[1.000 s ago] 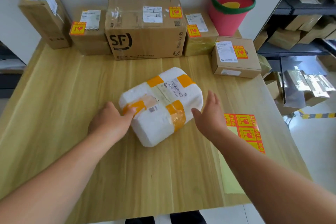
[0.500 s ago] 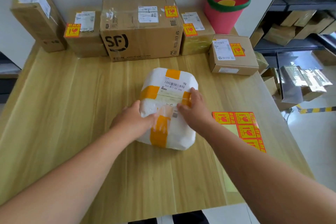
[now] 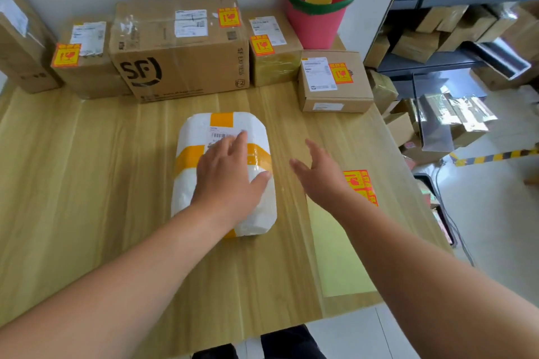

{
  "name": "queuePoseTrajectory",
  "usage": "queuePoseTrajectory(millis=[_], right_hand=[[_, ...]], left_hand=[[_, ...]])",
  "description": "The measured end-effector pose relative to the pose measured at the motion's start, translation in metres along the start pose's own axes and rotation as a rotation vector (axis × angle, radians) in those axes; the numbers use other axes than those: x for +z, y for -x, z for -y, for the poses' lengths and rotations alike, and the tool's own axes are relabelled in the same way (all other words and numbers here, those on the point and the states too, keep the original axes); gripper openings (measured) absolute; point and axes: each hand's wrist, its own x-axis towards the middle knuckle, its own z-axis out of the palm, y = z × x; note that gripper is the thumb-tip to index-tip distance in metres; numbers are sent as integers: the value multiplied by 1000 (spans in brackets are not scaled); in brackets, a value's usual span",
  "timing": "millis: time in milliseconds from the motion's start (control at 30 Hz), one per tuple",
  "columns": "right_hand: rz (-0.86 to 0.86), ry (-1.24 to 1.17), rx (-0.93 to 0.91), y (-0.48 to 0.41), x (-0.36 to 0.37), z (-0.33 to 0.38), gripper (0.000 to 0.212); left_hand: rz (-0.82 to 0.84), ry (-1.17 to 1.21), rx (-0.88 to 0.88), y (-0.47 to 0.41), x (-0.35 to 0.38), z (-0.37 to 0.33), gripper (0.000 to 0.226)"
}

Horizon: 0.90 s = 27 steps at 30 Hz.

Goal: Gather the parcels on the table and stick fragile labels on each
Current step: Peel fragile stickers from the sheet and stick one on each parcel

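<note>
On the white parcel [image 3: 224, 172], the left hand [image 3: 229, 175] rests flat, fingers straight.

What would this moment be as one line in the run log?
left hand: flat on white parcel | right hand: open, holds nothing | fragile label sheet: on table by right hand | white parcel: no fragile label seen

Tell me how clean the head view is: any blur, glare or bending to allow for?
Head view: wide-angle bending bows the table and the shelf; the right hand is slightly smeared; clear tape on the big box throws glare; print on the white parcel is too soft to read; light even, shadows faint.
</note>
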Motion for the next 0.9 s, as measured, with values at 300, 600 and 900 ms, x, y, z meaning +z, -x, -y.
queuePoseTrajectory(millis=[300,600,900], right_hand=[[-133,-6,387,8,-44,-116,49],[-102,56,380,-1,-30,-148,47],[-83,47,285,-3,-24,-146,58]], left_hand=[[473,497,-476,-16,107,-89,53],[287,946,-881,-43,154,-90,23],[286,909,-860,-42,151,-80,23]])
